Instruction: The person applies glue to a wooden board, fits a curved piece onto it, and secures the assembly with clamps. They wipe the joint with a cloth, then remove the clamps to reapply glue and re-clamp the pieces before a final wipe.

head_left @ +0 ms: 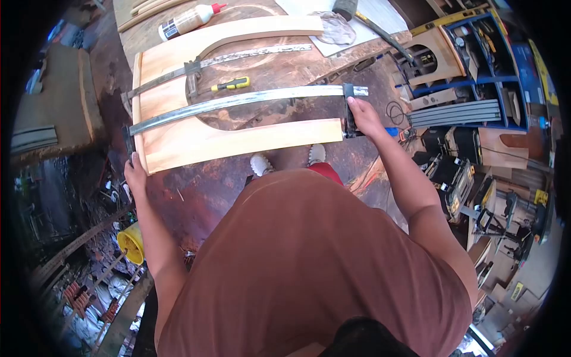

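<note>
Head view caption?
Left hand and right hand at opposite ends of a bar clamp across a curved wooden frame.

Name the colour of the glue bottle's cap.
Red. The cap on the glue bottle shows best in the head view.

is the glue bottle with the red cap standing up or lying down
Lying down: the white glue bottle with a red cap rests on its side, cap pointing right.

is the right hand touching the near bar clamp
Touching. The head view shows the right hand closed around the black sliding jaw of the near bar clamp, with no gap visible.
</note>
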A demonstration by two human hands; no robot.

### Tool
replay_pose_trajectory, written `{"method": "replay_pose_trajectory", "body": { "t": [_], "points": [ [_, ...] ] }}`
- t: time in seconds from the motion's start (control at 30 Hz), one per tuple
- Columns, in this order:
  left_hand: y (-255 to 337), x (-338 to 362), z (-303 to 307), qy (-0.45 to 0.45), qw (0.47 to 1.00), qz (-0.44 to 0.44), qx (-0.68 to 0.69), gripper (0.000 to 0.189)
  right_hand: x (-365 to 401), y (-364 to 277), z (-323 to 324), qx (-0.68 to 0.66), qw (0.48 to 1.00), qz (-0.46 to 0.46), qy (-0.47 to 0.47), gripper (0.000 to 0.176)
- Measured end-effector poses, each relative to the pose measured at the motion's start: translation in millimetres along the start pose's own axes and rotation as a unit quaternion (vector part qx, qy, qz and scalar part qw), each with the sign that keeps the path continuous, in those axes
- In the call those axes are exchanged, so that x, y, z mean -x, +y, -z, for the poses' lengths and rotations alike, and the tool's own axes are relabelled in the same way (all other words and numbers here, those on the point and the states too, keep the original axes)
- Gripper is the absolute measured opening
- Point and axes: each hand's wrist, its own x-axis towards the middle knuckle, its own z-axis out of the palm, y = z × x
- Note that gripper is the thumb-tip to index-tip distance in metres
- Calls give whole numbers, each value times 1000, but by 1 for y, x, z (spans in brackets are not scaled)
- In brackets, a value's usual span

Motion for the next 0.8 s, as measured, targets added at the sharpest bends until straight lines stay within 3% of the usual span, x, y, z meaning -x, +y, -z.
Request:
{"method": "replay_pose_trajectory", "body": {
  "t": [0.2, 0.27, 0.33, 0.5, 0.67, 0.77, 0.8],
  "points": [
    [-12, -4, -4, -4, 1000, -12, 14, 60, -6, 17, 1, -4, 1000, -19, -11, 43],
    [-17, -9, -6, -1, 1000, -15, -1, 58, -22, 41, 5, 85, 996, 40, 5, 41],
    [-1, 0, 1, 2, 999, -22, 30, 54, -15, 30, 4, 6, 999, 23, -43, 38],
    [2, 0, 1, 16, 1000, -3, 0, 56, 1, 0, 4, -29, 996, -25, -77, 34],
    [-8, -6, -4, 16, 1000, 8, -5, 57, -2, 7, 23, 80, 986, 33, -144, 28],
    [7, 3, 0, 34, 999, 9, 1, 57, 7, 2, 32, 69, 977, 13, -204, 35],
    [9, 4, 2, 24, 1000, 12, -2, 58, 7, 9, 33, 39, 982, -27, -185, 42]
  ]
}}
